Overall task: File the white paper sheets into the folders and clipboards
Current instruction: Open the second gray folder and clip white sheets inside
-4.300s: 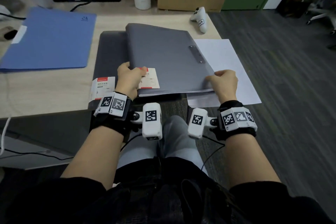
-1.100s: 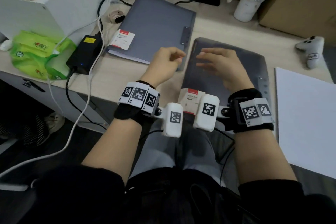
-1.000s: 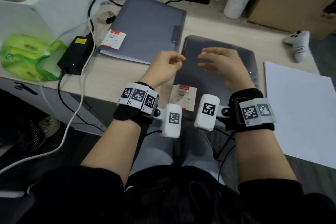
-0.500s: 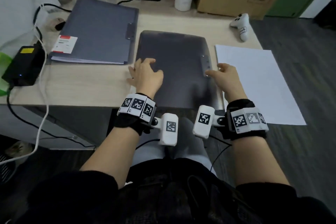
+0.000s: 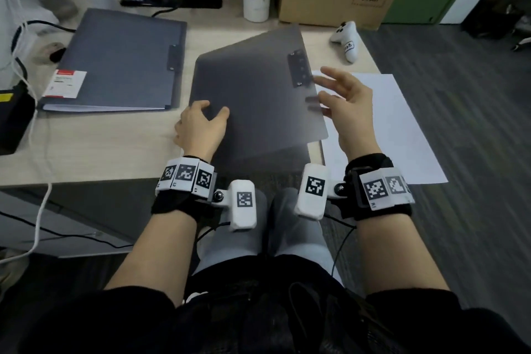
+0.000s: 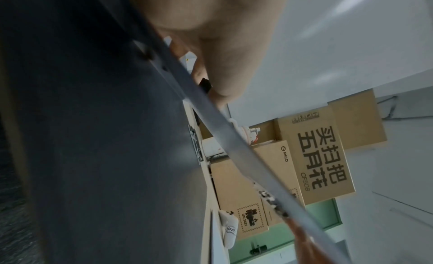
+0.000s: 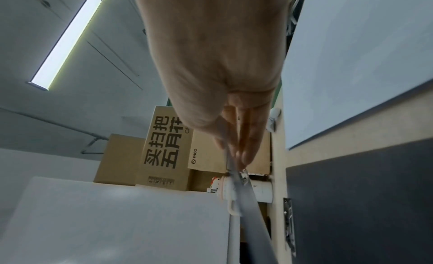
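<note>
Nearest, the left hand [image 5: 201, 126] rests on the lower left of the dark grey folder [image 5: 253, 95] on the tabletop [image 5: 94, 149], its fingers [image 5: 221, 113] loosely curved on the cover. The right hand [image 5: 349, 108] has straight fingers under the cover's right edge, lifting it at a tilt. The white paper sheets [image 5: 402, 129] lie just right of this folder; farther left lies a second grey folder [image 5: 123, 57].

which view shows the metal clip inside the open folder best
Right wrist: the metal clip lies plainly on the folder's inner panel. Left wrist shows it smaller and blurred. Head view hides it behind the raised cover.
</note>
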Demonstrator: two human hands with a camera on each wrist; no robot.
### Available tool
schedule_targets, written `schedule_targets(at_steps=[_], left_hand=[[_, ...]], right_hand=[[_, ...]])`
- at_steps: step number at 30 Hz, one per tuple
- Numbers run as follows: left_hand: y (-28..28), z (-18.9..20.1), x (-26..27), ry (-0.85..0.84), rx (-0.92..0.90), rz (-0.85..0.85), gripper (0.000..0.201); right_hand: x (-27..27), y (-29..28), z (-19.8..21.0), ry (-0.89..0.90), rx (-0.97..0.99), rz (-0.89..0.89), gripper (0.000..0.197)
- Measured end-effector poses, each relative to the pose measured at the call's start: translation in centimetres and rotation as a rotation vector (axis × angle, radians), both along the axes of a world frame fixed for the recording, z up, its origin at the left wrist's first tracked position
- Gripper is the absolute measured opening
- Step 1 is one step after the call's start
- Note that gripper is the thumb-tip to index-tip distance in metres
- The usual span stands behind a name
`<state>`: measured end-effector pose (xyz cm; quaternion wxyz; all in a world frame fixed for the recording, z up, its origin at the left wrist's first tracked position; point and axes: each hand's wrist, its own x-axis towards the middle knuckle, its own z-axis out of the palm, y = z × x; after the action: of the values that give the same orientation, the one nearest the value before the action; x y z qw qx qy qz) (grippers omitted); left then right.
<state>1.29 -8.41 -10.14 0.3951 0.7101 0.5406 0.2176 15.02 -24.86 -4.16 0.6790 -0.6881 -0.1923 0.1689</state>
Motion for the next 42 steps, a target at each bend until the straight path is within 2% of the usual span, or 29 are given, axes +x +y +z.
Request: schedule_targets(at_steps=[5,10,13,17,21,23,25,28,34,38,42], left_hand=[[0.4,0.6,-0.5,-0.215,-0.165,-0.024,0.065],[0.8,1.2,-1.4,-0.373,-0.334,-0.049,0.056],[1.2,1.7,-2.4,-0.440,-0.371,-0.070,0.049],[1.7,2.9,-3.9,-0.390,-0.391,-0.201,0.043],[2.7,3.5,-5.8,-0.347,-0.471,-0.306,0.054],[3.1,4.1,-7.0,-0.384,-0.492,-0.338,0.040],[3.3,4.8,-8.0,-0.446,-0.494,-0.349,0.034],[3.9,6.2,-9.7,-0.557,-0.487,-0.341,0.042],[5.3,7.8,-14.0,-0.965,-0.518,-0.295,0.087],[6.7,7.6,-16.5,-1.166,-0.494,-0.223,0.095],[8.2,6.6,-18.5,-1.175,-0.445,-0.084,0.085]], right_hand=[[-1.7,1.2,2.3,-0.054,0.170,0.047,0.030],[-3.9,3.5,4.2,-0.115,0.284,0.129,0.041],[-5.3,5.4,5.1,-0.125,0.293,0.198,0.048],[-6.9,8.2,5.9,-0.105,0.231,0.315,0.052],[-9.1,10.4,6.3,-0.154,0.130,0.454,0.063],[-10.1,11.7,6.3,-0.190,0.098,0.519,0.059],[-10.9,12.9,6.1,-0.210,0.060,0.559,0.051],[-12.1,14.8,5.6,-0.247,-0.004,0.605,0.050],[-14.7,18.7,3.5,-0.287,-0.098,0.706,0.064],[-16.1,20.8,2.3,-0.315,-0.188,0.753,0.062],[-17.3,22.4,1.2,-0.331,-0.271,0.784,0.052]])
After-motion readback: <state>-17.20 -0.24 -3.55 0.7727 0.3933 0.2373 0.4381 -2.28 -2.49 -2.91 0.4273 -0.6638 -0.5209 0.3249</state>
